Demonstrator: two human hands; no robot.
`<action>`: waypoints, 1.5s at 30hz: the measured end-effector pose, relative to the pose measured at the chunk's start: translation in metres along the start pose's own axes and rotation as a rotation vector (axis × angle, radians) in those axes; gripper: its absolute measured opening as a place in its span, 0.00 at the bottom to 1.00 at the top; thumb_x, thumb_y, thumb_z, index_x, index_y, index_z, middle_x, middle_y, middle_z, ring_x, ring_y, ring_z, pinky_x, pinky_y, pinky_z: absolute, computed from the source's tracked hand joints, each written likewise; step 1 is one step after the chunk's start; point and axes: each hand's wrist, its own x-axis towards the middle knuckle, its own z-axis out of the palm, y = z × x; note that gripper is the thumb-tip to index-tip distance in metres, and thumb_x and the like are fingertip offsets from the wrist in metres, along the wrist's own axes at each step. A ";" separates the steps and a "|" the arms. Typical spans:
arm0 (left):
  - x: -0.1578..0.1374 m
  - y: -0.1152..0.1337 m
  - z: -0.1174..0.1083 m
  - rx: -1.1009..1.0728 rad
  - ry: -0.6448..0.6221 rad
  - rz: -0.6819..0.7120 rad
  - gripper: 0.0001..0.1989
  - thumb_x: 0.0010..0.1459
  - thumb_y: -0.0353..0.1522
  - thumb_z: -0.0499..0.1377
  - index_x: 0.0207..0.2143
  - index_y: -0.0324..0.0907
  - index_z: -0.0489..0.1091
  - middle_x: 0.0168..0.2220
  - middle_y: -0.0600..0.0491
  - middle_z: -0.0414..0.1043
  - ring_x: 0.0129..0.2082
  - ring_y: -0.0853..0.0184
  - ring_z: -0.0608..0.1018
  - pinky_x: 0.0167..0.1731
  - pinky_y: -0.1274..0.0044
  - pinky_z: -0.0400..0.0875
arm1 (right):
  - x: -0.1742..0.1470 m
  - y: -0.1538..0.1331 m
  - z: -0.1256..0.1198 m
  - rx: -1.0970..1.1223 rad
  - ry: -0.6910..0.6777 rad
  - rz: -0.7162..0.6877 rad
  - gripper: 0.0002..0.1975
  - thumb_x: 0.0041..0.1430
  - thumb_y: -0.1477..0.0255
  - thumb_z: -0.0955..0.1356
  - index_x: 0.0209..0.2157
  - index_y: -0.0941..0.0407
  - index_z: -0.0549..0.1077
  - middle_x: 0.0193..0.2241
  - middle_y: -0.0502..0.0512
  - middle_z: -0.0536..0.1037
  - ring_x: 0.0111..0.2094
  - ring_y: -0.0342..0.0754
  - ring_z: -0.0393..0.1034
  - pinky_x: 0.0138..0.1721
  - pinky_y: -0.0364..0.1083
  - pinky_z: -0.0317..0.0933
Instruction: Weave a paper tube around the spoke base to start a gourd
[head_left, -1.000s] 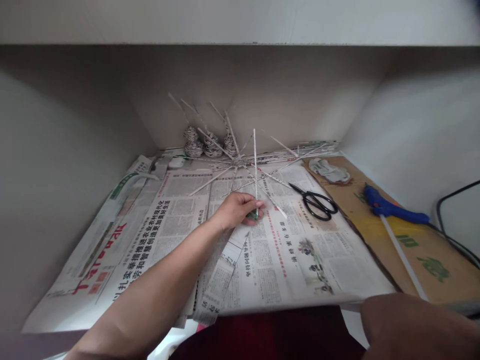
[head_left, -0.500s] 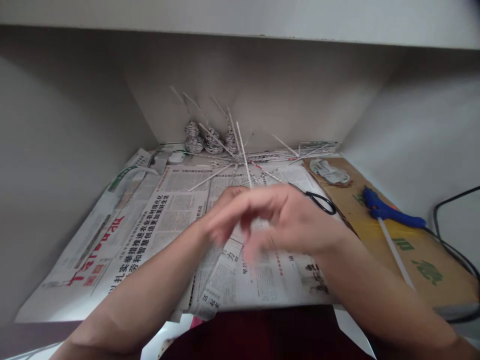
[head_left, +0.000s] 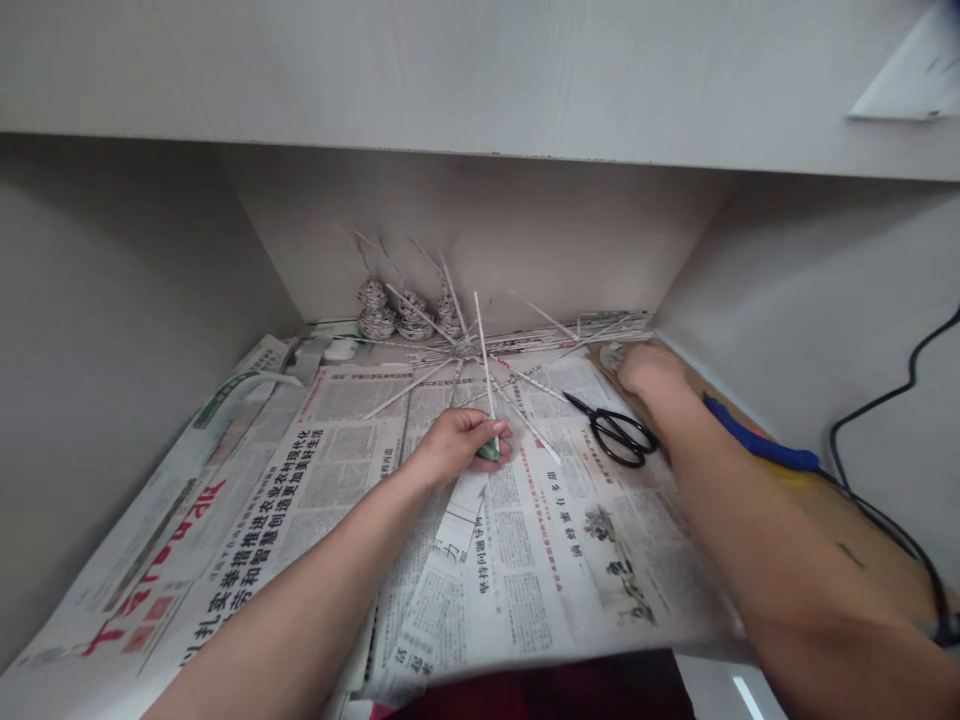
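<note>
My left hand [head_left: 466, 442] is closed at the middle of the newspapers, pinching a thin rolled paper stick [head_left: 484, 365] that points up and away. A long newspaper strip [head_left: 442, 570] trails from below these fingers toward the front edge, with a green patch at the fingers. At the back right, my right hand [head_left: 651, 372] reaches down onto a crumpled pale cloth [head_left: 612, 354], mostly covering it. Its fingers are partly hidden and slightly blurred, so their grip is unclear. Black-handled scissors [head_left: 616, 430] lie to the left of my right forearm.
Several woven paper gourd shapes [head_left: 414, 318] stand at the back wall. Before them is a spoked paper-stick piece [head_left: 465, 350]. A blue glue gun [head_left: 761, 440] with a black cord [head_left: 844, 430] lies right, on cardboard [head_left: 862, 545]. A shelf edge [head_left: 480, 150] overhangs the workspace.
My right hand has left its place beside my left hand and moved to the cloth at the back right. My left hand still holds the paper stick. The view has tilted up.
</note>
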 end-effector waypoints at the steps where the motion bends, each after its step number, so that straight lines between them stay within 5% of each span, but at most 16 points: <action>1: 0.000 0.000 0.000 0.006 0.001 -0.001 0.16 0.48 0.42 0.61 0.31 0.36 0.71 0.27 0.48 0.74 0.28 0.69 0.76 0.29 0.76 0.73 | 0.002 0.005 0.003 -0.021 -0.007 0.009 0.11 0.53 0.71 0.65 0.31 0.65 0.74 0.33 0.74 0.74 0.38 0.60 0.69 0.35 0.51 0.57; 9: -0.001 0.001 0.001 0.005 -0.033 0.006 0.16 0.48 0.42 0.61 0.31 0.36 0.71 0.27 0.48 0.73 0.27 0.69 0.75 0.27 0.75 0.73 | 0.002 0.018 0.013 -0.043 0.206 0.017 0.18 0.54 0.65 0.66 0.39 0.67 0.71 0.38 0.77 0.71 0.38 0.59 0.68 0.33 0.50 0.56; 12: -0.002 0.001 0.001 -0.001 -0.043 0.013 0.16 0.49 0.42 0.60 0.31 0.36 0.71 0.28 0.48 0.73 0.28 0.68 0.75 0.25 0.76 0.73 | -0.005 0.000 0.008 -0.019 0.301 0.030 0.27 0.50 0.63 0.68 0.46 0.69 0.65 0.45 0.80 0.67 0.43 0.60 0.65 0.36 0.50 0.57; 14: -0.002 -0.001 0.002 -0.004 -0.052 0.020 0.16 0.50 0.42 0.60 0.31 0.36 0.71 0.29 0.47 0.73 0.29 0.68 0.75 0.24 0.77 0.73 | -0.017 -0.024 0.003 0.079 0.314 -0.026 0.24 0.49 0.62 0.69 0.42 0.66 0.68 0.43 0.76 0.69 0.44 0.61 0.65 0.38 0.51 0.57; 17: -0.001 -0.003 0.001 -0.020 -0.072 0.026 0.17 0.50 0.42 0.59 0.32 0.36 0.70 0.30 0.46 0.73 0.29 0.67 0.76 0.24 0.77 0.73 | -0.047 -0.070 -0.003 0.577 -0.062 -0.190 0.15 0.56 0.61 0.63 0.30 0.59 0.73 0.31 0.62 0.76 0.35 0.52 0.70 0.34 0.47 0.59; 20: -0.002 -0.003 0.001 -0.029 -0.078 0.016 0.18 0.50 0.43 0.59 0.33 0.36 0.70 0.29 0.47 0.73 0.28 0.68 0.76 0.26 0.76 0.73 | -0.083 -0.106 -0.007 1.127 -0.650 -0.274 0.16 0.54 0.60 0.65 0.38 0.56 0.72 0.29 0.55 0.77 0.27 0.46 0.70 0.25 0.42 0.58; 25: -0.003 -0.001 0.003 0.045 -0.071 -0.003 0.18 0.50 0.43 0.59 0.32 0.35 0.69 0.28 0.46 0.74 0.27 0.67 0.77 0.26 0.75 0.73 | -0.113 -0.119 -0.007 1.353 -0.899 -0.396 0.22 0.53 0.56 0.65 0.43 0.57 0.72 0.17 0.47 0.71 0.17 0.41 0.64 0.20 0.40 0.55; 33: -0.003 0.001 0.005 0.146 -0.040 -0.004 0.17 0.46 0.42 0.62 0.26 0.34 0.70 0.28 0.47 0.74 0.29 0.68 0.76 0.27 0.75 0.73 | -0.106 -0.116 0.003 1.452 -0.752 -0.316 0.16 0.46 0.61 0.71 0.31 0.60 0.76 0.17 0.46 0.66 0.16 0.35 0.52 0.16 0.39 0.43; 41: -0.004 0.000 0.008 0.168 -0.045 0.000 0.16 0.48 0.41 0.61 0.27 0.35 0.72 0.29 0.48 0.73 0.29 0.69 0.75 0.28 0.75 0.72 | -0.109 -0.121 0.004 1.503 -0.608 -0.192 0.17 0.39 0.62 0.74 0.18 0.58 0.66 0.14 0.43 0.62 0.14 0.34 0.48 0.15 0.39 0.41; 45: -0.005 0.000 0.008 0.141 -0.047 -0.005 0.15 0.48 0.41 0.61 0.28 0.35 0.72 0.29 0.47 0.74 0.30 0.68 0.75 0.29 0.76 0.72 | -0.106 -0.116 -0.001 1.469 -0.606 -0.247 0.15 0.43 0.60 0.72 0.21 0.58 0.69 0.16 0.44 0.66 0.14 0.34 0.48 0.16 0.39 0.41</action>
